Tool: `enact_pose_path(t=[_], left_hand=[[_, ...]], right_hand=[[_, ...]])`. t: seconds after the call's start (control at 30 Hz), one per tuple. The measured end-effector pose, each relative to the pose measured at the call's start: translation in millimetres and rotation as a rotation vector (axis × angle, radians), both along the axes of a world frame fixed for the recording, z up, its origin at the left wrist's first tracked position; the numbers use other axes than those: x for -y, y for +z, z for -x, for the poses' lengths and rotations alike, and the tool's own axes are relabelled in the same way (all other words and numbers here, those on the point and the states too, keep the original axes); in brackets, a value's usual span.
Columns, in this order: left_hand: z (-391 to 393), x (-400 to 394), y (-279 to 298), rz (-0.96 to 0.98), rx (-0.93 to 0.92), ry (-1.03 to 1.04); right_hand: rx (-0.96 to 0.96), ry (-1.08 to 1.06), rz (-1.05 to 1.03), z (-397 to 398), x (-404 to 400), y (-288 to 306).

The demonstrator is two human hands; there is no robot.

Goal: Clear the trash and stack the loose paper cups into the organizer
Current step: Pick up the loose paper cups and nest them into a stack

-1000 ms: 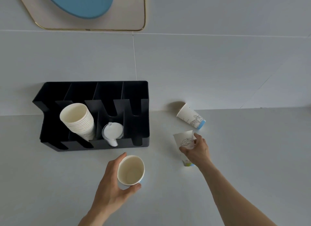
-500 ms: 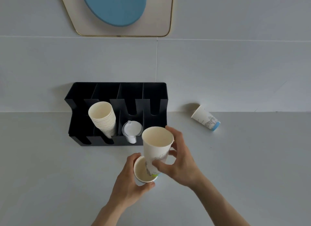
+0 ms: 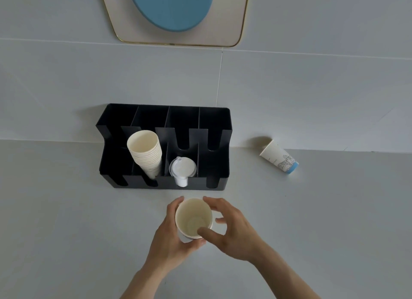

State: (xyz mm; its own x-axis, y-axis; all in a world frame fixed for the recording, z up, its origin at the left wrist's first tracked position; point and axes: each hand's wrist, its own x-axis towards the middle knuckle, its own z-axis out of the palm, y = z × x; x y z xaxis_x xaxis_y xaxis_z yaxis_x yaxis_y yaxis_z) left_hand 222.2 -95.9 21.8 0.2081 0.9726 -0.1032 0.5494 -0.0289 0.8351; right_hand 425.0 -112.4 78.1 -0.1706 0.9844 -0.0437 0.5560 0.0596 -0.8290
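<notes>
Both hands on one upright paper cup [image 3: 193, 218], mouth facing camera, just off the organizer [image 3: 219, 162] front at 6 o'clock. Left hand [image 3: 170, 238] fingers wrapped round the cup's left side and base. Right hand [image 3: 234, 232] thumb on the near rim, fingers curled at the far rim, loosely grasping. Can't tell if a second cup is nested inside.

Cup stack [image 3: 146, 152] sits in the organizer's second slot from left; white lids [image 3: 182, 170] in the third. Loose cup [image 3: 278, 159] lies on its side on the surface at the organizer's 3 o'clock, blue base, line-art print, no legible text.
</notes>
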Motion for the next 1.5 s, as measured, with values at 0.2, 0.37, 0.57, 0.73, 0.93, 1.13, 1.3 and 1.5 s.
enact_pose_path(t=[0.2,0.37,0.57,0.73,0.93,1.13,1.3,1.5], left_hand=[[0.3,-5.3,2.6,-0.027,-0.015,-0.034],[-2.0,-9.5,0.2,-0.061,-0.055,-0.025],[-3.5,-17.4,-4.9,-0.061,-0.027,0.042],[-14.8,-27.0,-3.4,-0.054,-0.002,0.064],[-20.9,-25.3,-5.0,-0.058,-0.017,0.090],[-23.7,-24.2,-4.1,-0.065,-0.034,0.109],[-25.1,-25.9,-2.8,-0.055,-0.041,0.110],[-25.7,-26.7,-0.4,-0.050,-0.033,0.110]], right_hand=[[0.107,0.009,-0.010,-2.9,-5.7,-17.0],[0.138,0.030,0.025,-10.5,-11.0,-25.0],[-0.013,-0.292,0.000,-70.8,-41.7,-32.8],[0.274,-0.591,-0.084,-154.0,-98.2,-43.0],[0.615,-0.528,0.108,-219.0,-159.3,-64.9],[0.689,-0.542,0.190,-235.5,-178.6,-91.1],[0.609,-0.562,0.211,-222.8,-170.1,-96.8],[0.253,-0.633,0.189,-190.6,-137.5,-70.6]])
